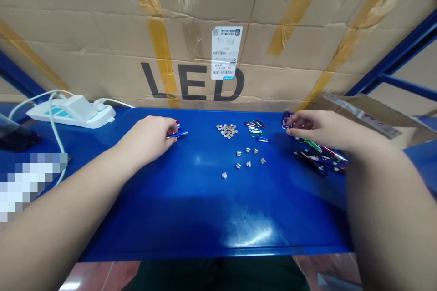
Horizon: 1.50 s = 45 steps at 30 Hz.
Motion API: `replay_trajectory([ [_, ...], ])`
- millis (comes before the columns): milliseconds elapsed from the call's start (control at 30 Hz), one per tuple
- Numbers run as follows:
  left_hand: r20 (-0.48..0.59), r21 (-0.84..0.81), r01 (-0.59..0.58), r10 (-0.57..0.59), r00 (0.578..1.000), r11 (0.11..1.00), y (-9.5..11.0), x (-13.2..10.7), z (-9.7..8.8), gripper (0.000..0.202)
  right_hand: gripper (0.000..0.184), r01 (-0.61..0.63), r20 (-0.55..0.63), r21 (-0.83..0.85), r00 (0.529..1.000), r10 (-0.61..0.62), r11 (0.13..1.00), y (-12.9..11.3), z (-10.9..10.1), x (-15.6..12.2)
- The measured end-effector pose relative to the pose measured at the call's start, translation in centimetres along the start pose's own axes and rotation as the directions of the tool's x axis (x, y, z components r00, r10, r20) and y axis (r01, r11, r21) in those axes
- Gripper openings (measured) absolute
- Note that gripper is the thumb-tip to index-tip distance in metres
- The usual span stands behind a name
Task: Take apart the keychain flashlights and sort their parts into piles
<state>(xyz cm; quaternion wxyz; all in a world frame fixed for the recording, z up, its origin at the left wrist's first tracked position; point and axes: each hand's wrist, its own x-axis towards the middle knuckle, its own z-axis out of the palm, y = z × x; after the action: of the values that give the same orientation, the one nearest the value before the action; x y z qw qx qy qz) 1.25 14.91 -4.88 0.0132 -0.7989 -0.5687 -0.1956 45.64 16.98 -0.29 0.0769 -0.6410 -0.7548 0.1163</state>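
Observation:
My left hand (155, 134) is at the left of the blue table, its fingers closed around a slim blue metal tube (179, 134). A bit of red and blue metal shows just behind those fingertips. On the right, my right hand (316, 127) hovers with loosely curled, parted fingers beside a purple metal piece (287, 117), over a pile of coloured metal tubes with clips (321, 159). Between the hands lie a cluster of flat silver button cells (228, 131), several coloured carabiners (254, 128) and several small silver stacked pieces (248, 164).
A white power strip (73, 111) with plugs and cables stands at the back left. Behind the table (164, 218) rises a large cardboard box (191, 13) marked LED. An open carton (375, 118) sits at right, near the blue metal frame (406, 86).

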Motion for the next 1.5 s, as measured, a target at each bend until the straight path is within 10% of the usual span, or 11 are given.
replay_trajectory([
  [300, 0.067, 0.231, 0.071, -0.088, 0.994, 0.97, 0.7, 0.0, -0.4, 0.059, 0.02, -0.107, -0.079, 0.008, 0.991, 0.107, 0.994, 2.7, -2.5, -1.8],
  [467, 0.263, 0.138, 0.1, -0.133, 0.956, 0.985, -0.8, 0.8, 1.1, 0.097, 0.015, -0.175, 0.149, 0.021, 0.974, 0.17, 0.984, 4.4, -2.0, -2.5],
  [733, 0.342, 0.166, 0.129, -0.18, 0.922, 0.978, -0.9, 1.0, 2.0, 0.091, 0.008, -0.152, 0.315, -0.102, 0.933, 0.177, 0.983, 2.3, 1.0, -1.3],
  [1133, 0.346, 0.199, 0.12, -0.184, 0.92, 0.973, -0.3, 0.9, 1.7, 0.086, 0.02, -0.077, 0.411, 0.197, 0.912, -0.011, 0.977, 1.9, 0.6, -1.7],
  [1233, 0.323, 0.204, 0.122, -0.185, 0.928, 0.971, -0.1, 0.9, 1.5, 0.086, 0.022, -0.124, 0.368, 0.516, 0.925, -0.089, 0.848, 2.2, -0.4, -2.8],
  [1500, 0.099, -0.008, -0.068, 0.068, 0.993, 0.998, 1.7, 0.7, 1.6, 0.081, 0.02, -0.022, 0.028, 0.992, 0.999, -0.045, 0.123, -2.2, 1.6, -1.7],
])
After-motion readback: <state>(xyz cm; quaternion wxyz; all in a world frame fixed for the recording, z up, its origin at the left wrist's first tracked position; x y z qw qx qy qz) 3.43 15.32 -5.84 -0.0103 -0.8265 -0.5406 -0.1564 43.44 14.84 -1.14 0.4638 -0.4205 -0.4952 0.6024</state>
